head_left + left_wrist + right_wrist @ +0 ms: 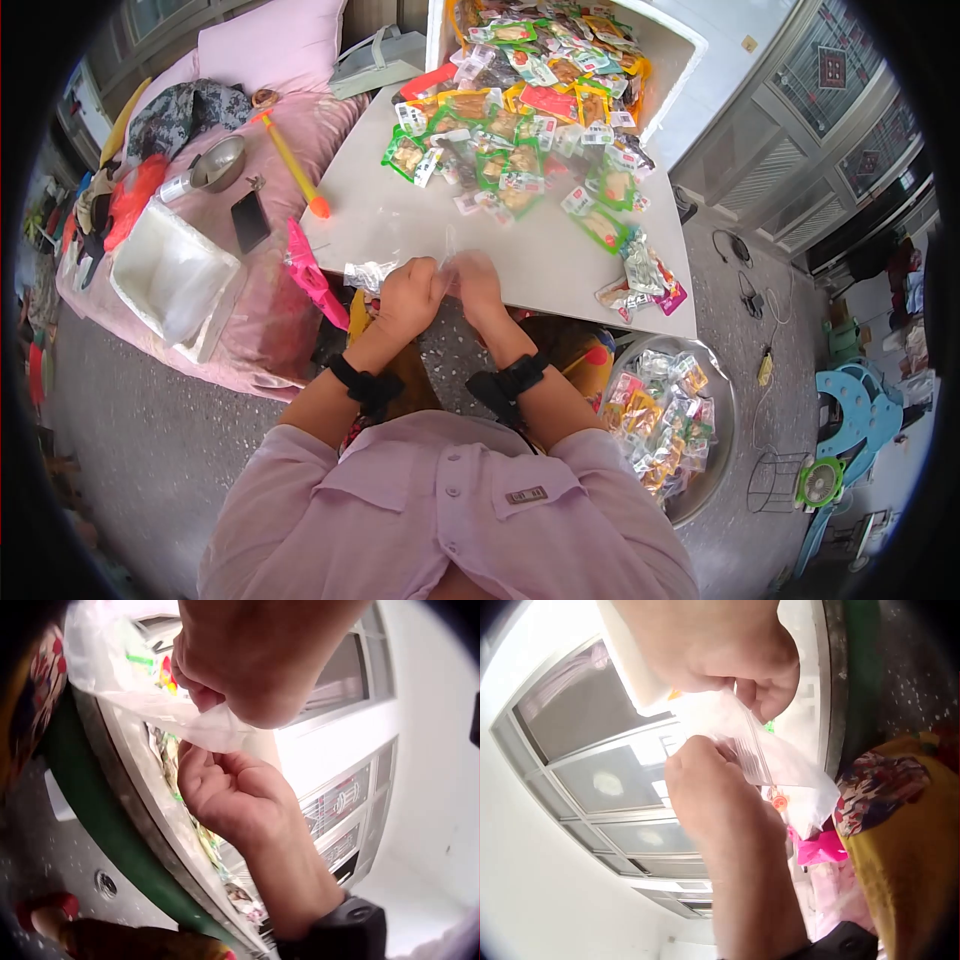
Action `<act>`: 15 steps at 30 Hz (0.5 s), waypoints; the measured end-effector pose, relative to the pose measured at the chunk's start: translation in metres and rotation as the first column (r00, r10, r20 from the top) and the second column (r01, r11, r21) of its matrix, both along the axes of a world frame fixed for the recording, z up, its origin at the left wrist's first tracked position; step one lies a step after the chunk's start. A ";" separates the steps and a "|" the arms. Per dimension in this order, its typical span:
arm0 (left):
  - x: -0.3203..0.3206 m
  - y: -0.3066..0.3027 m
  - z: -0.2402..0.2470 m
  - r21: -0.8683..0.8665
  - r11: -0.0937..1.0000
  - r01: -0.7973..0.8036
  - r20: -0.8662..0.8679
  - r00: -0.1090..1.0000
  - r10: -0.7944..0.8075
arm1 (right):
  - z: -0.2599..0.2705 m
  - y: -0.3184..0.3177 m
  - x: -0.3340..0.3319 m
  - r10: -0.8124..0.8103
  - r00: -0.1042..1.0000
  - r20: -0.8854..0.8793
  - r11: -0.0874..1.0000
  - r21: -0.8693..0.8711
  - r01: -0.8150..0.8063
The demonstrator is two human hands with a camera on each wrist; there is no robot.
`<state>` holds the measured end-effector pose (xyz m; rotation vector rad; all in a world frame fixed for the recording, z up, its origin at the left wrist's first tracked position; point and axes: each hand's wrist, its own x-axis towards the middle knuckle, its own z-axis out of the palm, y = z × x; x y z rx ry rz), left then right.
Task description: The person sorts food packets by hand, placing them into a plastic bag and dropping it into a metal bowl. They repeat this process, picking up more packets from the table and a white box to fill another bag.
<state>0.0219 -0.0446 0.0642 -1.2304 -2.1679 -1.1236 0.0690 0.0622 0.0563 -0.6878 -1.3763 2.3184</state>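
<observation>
Both hands meet at the near edge of the white table (400, 220), with a clear plastic bag (784, 761) between them. My left hand (412, 295) pinches the bag's edge with curled fingers. Close beside it, my right hand (473, 283) grips the same bag and looks blurred in the head view. The bag hangs thin and translucent past the fingers in both wrist views. Crinkled clear plastic (368, 276) lies at the table edge left of my left hand. Farther back, a heap of small sealed food packets (510, 165) covers the table.
A white foam box (690, 50) full of packets stands at the back. On the floor at right, a metal basin (727, 420) holds more packets. Several packets (645, 275) lie at the right edge. A pink bag (312, 275) hangs by the left edge, next to a bed (290, 330).
</observation>
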 end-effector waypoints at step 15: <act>-0.051 0.007 -0.006 -0.222 0.964 -0.149 0.016 0.988 0.156 | -0.037 0.065 -0.053 -0.113 0.986 -0.126 0.110 0.984 0.139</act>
